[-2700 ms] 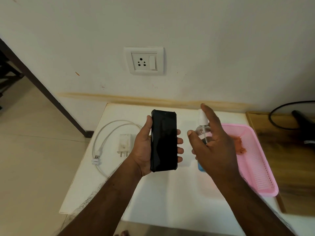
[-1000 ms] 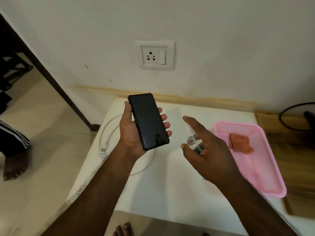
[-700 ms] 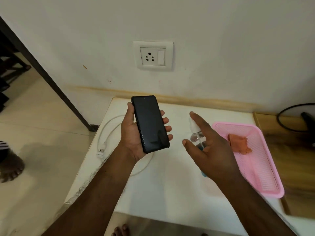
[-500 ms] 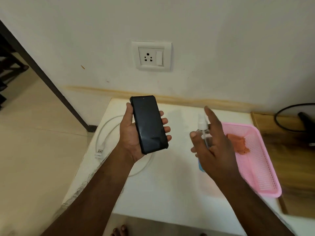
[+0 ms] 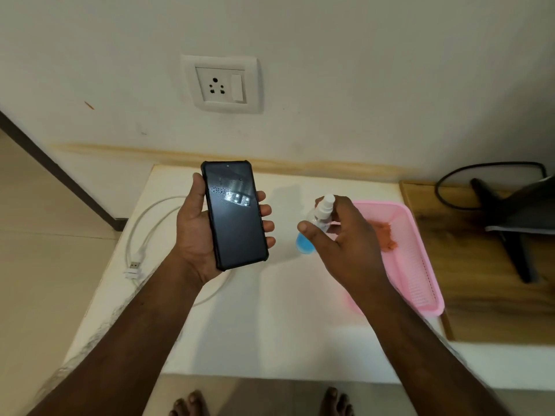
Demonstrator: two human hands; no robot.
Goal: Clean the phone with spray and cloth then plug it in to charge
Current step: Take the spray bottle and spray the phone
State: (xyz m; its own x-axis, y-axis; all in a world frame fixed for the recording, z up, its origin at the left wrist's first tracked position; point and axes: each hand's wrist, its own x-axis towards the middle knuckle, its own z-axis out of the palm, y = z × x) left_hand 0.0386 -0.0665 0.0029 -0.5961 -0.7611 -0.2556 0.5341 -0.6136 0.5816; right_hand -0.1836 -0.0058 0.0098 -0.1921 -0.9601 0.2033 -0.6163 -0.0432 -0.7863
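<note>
- Gripping the phone [image 5: 235, 214] upright above the white table [image 5: 270, 331], the left hand [image 5: 201, 232] wraps its fingers round both edges.
- Right hand [image 5: 345, 235] is closed round the spray bottle [image 5: 315, 223], close beside the phone, nozzle toward it.
- Bare tabletop lies open in front; the pink tray [image 5: 420, 265] with the cloth [image 5: 387, 235] crowds the right, the cable [image 5: 144, 235] the left.
- Droplets now speckle the screen, dry half a second ago.

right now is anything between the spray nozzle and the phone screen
Nothing visible. The right hand holds the spray bottle beside the phone in the left hand, with only open air between nozzle and screen. Droplets already show on the glass.
</note>
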